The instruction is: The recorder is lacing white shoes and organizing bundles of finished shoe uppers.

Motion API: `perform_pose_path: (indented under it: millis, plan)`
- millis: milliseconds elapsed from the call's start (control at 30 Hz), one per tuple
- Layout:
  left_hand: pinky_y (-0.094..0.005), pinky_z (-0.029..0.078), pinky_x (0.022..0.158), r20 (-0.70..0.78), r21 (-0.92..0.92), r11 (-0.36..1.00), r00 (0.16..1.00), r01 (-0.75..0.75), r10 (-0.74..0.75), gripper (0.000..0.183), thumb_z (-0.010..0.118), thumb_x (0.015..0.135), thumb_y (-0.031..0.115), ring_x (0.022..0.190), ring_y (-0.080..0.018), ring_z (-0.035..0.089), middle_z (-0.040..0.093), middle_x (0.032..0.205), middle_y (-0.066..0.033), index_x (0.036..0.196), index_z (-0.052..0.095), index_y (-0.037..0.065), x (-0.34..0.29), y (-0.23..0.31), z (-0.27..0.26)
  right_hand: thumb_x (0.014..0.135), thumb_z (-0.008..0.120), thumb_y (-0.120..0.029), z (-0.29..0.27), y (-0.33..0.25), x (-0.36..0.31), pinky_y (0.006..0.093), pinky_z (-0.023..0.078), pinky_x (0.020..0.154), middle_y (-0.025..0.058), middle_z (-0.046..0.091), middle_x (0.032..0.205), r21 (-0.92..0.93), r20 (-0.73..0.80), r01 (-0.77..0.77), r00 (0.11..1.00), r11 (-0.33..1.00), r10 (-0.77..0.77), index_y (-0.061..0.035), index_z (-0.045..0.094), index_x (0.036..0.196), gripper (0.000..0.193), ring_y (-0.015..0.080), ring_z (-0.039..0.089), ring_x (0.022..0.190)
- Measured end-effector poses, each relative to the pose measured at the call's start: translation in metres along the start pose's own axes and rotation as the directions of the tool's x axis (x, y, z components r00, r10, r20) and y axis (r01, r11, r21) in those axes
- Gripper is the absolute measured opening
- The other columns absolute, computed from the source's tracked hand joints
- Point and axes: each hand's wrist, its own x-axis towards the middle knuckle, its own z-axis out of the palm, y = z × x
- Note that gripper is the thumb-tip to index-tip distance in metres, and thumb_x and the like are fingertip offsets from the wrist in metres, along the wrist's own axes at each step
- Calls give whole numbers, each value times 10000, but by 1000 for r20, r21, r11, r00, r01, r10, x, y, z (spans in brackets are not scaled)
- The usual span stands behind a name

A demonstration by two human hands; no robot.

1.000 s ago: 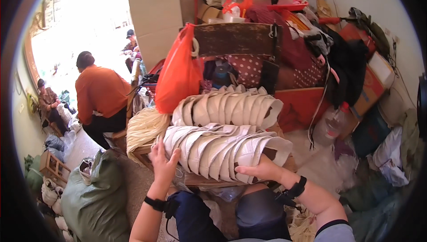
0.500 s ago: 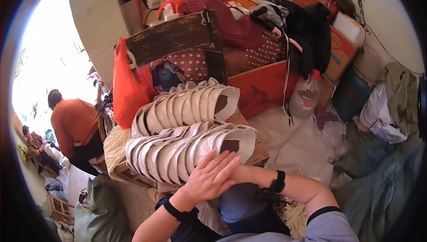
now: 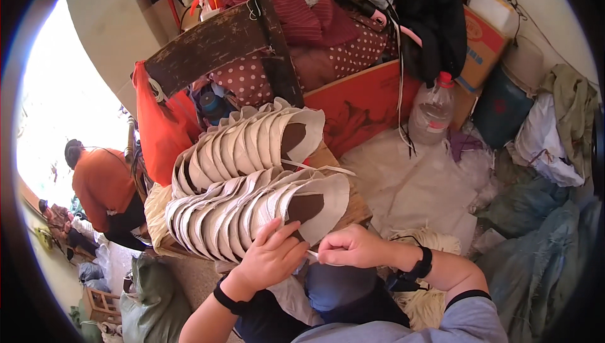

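Note:
Two rows of nested cream fabric shoe uppers (image 3: 236, 214) lie side by side on a wooden seat (image 3: 353, 207) in front of me. At the open front end of the nearer row is my left hand (image 3: 274, 255), its fingers stretched and a little apart. Its thumb side is partly hidden. Just to its right, my right hand (image 3: 353, 246) is closed in a pinch on a thin white cord (image 3: 312, 253), whose short end points toward the left hand. From the farther row (image 3: 242, 151), a pale strip (image 3: 318, 167) sticks out to the right.
A dark chair back (image 3: 211, 43) with a red plastic bag (image 3: 161, 132) stands behind the rows. Beyond are a red box (image 3: 362, 106) and a clear bottle (image 3: 432, 113). Pale strands (image 3: 432, 299) lie by my right forearm. A person in orange (image 3: 104, 185) sits at far left.
My hands were pressed together, right under left; now they are apart. The right one has moved right and pinches a white cord. A pale strip now shows beside the farther row.

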Motion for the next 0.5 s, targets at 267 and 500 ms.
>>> perform_pose_path:
  millis: [267,500]
  plan:
    - [-441,358,1058,-35,92,996,999,2,1,189,663,752,125,1099,-219,577,602,852,-10,937,678,91,-3,0,9,1005,527,-298,-56,-27,15,215,459,677,-8,647,809,126,140,-51,990,991,33,-41,676,1013,297,57,588,729]
    - [-450,351,1072,-65,4,1000,997,-30,30,163,664,755,105,1089,-220,588,596,858,-24,914,662,71,-2,-3,6,898,600,-162,-128,21,140,260,502,699,65,683,869,-197,-312,-51,950,979,-13,8,660,1002,208,115,628,768]
